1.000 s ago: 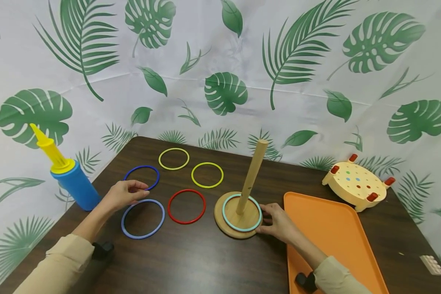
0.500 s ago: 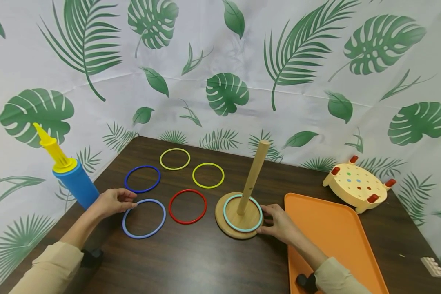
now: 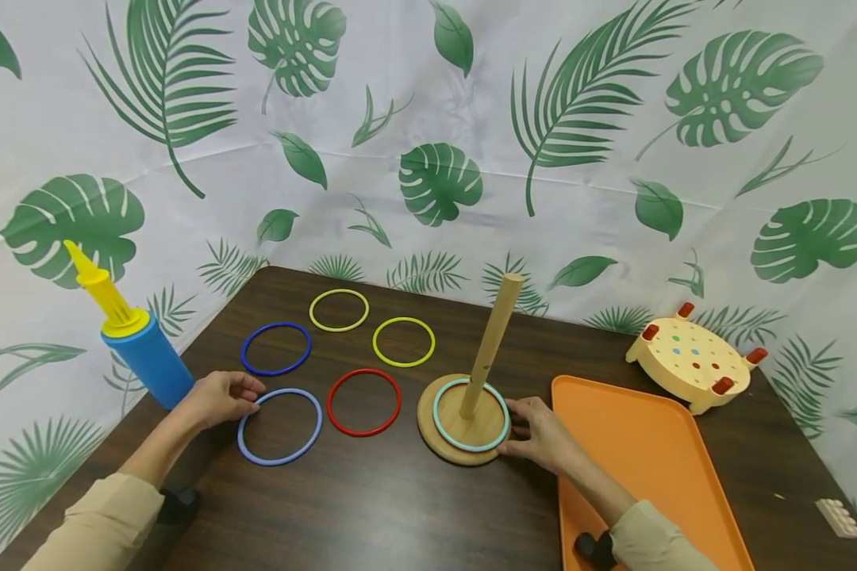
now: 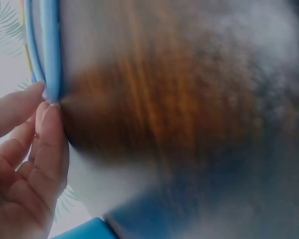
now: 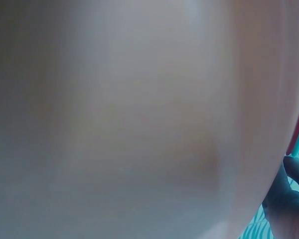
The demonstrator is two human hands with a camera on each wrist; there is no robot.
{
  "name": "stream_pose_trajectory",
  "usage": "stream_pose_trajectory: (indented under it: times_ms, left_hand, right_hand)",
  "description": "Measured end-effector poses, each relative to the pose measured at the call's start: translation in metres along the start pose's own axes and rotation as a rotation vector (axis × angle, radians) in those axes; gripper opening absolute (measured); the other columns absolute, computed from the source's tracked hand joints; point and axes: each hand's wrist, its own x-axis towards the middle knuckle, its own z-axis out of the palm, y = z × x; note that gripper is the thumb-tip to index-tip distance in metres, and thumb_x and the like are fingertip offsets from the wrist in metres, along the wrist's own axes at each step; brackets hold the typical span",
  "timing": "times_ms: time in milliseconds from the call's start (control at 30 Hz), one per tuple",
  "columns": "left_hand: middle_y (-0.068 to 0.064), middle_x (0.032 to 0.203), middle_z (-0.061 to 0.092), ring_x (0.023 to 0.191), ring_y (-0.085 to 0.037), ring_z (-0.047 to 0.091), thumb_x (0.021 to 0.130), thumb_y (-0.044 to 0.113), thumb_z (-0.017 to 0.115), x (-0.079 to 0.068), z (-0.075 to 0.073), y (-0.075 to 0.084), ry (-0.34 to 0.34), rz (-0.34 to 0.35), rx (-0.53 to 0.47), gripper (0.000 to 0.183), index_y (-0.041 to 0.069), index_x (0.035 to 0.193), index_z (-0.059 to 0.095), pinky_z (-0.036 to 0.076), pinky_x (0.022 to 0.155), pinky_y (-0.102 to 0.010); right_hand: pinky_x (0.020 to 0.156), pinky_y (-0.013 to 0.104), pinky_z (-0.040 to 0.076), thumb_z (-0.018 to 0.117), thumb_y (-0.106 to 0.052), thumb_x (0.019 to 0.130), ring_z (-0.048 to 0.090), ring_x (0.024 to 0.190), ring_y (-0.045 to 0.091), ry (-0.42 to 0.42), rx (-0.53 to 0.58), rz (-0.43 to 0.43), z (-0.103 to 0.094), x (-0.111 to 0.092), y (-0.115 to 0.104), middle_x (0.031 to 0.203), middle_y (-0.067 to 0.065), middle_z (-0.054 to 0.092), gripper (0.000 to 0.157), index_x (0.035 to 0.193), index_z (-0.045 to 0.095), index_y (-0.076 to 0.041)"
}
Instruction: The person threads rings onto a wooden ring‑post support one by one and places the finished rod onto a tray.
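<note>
Left hand (image 3: 218, 399) pinching, right hand (image 3: 540, 432) curved — apparently gripping, both forearms (image 3: 163, 448) reaching forward

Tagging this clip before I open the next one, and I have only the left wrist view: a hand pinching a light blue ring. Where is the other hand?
Observer: In the head view, the right hand is at the right edge of a round wooden base; whether it grips or only touches, I can't tell.

Reviewer: Does anything stand on that base?

Observer: Yes, a wooden post rises from it.

Reviewer: Is there a ring on the post?

Observer: A turquoise ring lies on the base, around the foot of the post.
</note>
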Motion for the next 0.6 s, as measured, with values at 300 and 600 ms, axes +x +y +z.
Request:
stream_pose_trajectory:
  times_ms: [300,600]
  left_hand:
    - [-0.005,0.076,0.066,0.064,-0.011,0.060,0.077,-0.002,0.069,0.0001,0.0026,0.0033,-0.004,-0.035,-0.014,0.020,-0.011,0.095,0.064,0.056,0.057,-0.027]
    - [-0.003,0.075,0.066,0.064,-0.011,0.060,0.080,0.000,0.068,-0.0011,0.0014,0.0033,-0.015,-0.069,-0.017,0.016,-0.009,0.093,0.065,0.056,0.056,-0.029]
  right_hand:
    - [0.083,0.035,0.054,0.080,-0.006,0.073,0.052,0.101,0.035,0.008,-0.005,-0.011,0.0001,0.0003,0.0015,0.109,0.026,0.046,0.066,0.127,0.049,0.014]
    - [0.084,0.036,0.054,0.080,-0.008,0.073,0.051,0.102,0.036,-0.003,-0.021,-0.018,-0.0003,0.0006,0.0010,0.110,0.026,0.046,0.068,0.128,0.047,0.014]
